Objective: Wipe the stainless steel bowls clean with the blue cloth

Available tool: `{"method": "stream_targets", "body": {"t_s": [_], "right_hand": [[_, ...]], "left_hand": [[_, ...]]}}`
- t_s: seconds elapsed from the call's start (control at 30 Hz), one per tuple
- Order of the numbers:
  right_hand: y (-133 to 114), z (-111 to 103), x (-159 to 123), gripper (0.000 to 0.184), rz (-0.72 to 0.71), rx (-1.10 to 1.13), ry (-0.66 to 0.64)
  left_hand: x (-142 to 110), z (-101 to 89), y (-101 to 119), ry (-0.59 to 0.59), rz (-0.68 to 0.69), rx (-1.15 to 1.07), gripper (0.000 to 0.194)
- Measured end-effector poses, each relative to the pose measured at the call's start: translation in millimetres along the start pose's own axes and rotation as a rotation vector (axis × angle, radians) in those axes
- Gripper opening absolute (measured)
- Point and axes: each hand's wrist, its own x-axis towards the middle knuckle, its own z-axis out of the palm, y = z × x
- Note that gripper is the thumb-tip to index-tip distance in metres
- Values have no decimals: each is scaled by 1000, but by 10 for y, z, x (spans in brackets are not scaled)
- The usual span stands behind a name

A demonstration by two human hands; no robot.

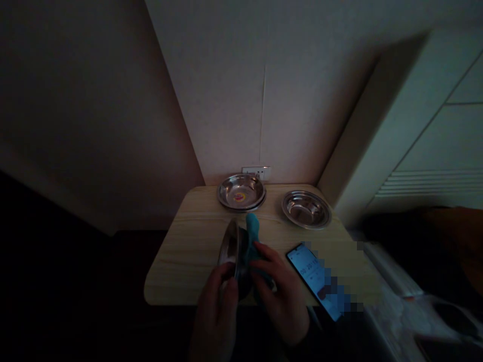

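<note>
A metal bowl (229,245) is tipped on its side above the front of the small table. My left hand (217,301) grips its near rim, with the thumb outside and fingers reaching in. Against the bowl's outer side, my right hand (279,291) presses a teal cloth (252,229), whose end sticks up past the rim. The fingers of my right hand are closed on the cloth. The bowl's underside is dark and partly covered by the cloth and hand.
Stacked metal dishes (241,192) stand at the table's back, the top one bearing a sticker. More metal dishes (306,210) sit at back right. A lit phone (315,276) lies on the right of the wooden table (177,261). A wall socket (260,172) is behind.
</note>
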Motion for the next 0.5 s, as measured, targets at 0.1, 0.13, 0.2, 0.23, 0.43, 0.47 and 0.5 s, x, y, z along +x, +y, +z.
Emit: {"method": "stream_targets", "body": {"t_s": [0.1, 0.13, 0.2, 0.23, 0.43, 0.47, 0.5], "right_hand": [[-53, 40, 4, 26, -40, 14, -43], [-70, 50, 4, 27, -54, 15, -44], [-93, 59, 6, 29, -43, 2, 4], [-100, 57, 9, 28, -19, -8, 46], [-130, 10, 29, 28, -45, -85, 107], [-138, 8, 22, 28, -78, -113, 89], [-149, 12, 9, 29, -105, -142, 74]], "left_hand": [[-1, 60, 47, 50, 52, 71, 38], [2, 62, 56, 48, 77, 97, 36], [5, 38, 64, 24, 135, 131, 33], [5, 16, 66, 12, 159, 137, 32], [-15, -47, 80, 80, 111, 127, 35], [-16, -39, 76, 99, 94, 125, 36], [-14, -29, 70, 116, 80, 127, 37]]}}
